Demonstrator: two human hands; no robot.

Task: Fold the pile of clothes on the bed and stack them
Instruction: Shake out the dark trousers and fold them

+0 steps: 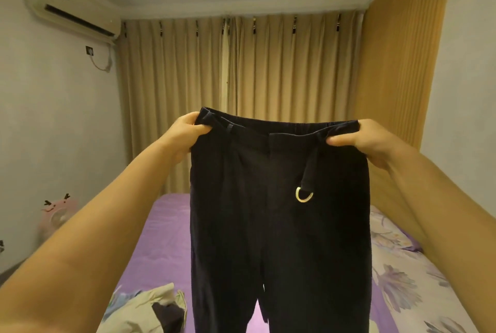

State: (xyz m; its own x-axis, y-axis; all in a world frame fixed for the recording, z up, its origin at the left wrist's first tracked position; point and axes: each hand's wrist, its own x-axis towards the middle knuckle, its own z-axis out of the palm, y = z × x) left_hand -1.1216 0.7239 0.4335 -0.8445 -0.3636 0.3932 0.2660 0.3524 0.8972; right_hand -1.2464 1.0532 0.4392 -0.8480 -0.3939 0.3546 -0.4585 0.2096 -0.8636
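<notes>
A pair of dark navy trousers (279, 225) hangs in front of me, held up by the waistband above the bed. My left hand (185, 135) grips the waistband's left corner and my right hand (359, 142) grips its right corner, fingers curled round the cloth. A belt strap with a pale metal ring (304, 195) dangles from the waist. The legs hang straight down past the frame's lower edge. A pile of crumpled clothes (150, 308) lies on the bed at the lower left, partly hidden by the trousers.
The bed (163, 238) has a purple sheet with a flower print on its right side. Beige curtains (241, 69) close off the far wall. An air conditioner (69, 7) hangs at upper left. A pink plush toy (57, 214) sits by the left wall.
</notes>
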